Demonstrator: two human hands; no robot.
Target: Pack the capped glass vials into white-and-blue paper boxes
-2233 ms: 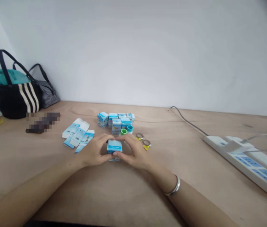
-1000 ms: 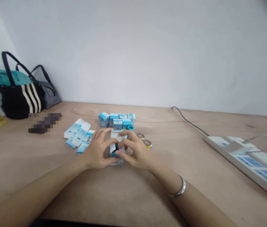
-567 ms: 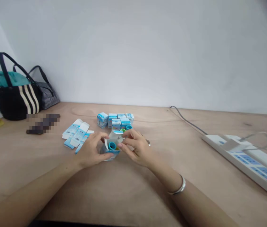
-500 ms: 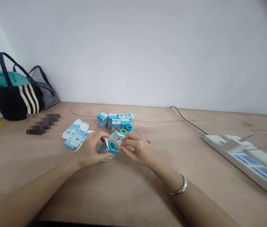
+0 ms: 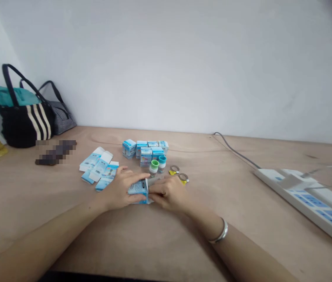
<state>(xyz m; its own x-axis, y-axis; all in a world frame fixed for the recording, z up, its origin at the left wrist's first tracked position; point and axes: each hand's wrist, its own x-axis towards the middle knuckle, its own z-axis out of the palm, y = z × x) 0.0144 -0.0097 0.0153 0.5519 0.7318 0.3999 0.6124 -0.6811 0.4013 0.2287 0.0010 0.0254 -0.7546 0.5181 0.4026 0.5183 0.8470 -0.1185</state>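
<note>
Box (one) (image 5: 138, 188) gripped by my left hand (image 5: 121, 189); right hand (image 5: 168, 192) at its end, hold unclear; two bottles (image 5: 153, 168) beyond.

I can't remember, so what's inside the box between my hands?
The box shows printed sides, partly under the left hand. Its contents can't be seen: the right hand covers one end.

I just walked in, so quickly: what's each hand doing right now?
Left hand: closed, holding the small blue-and-white box.
Right hand: curled at the box's end; whether it grips anything can't be told.
</note>
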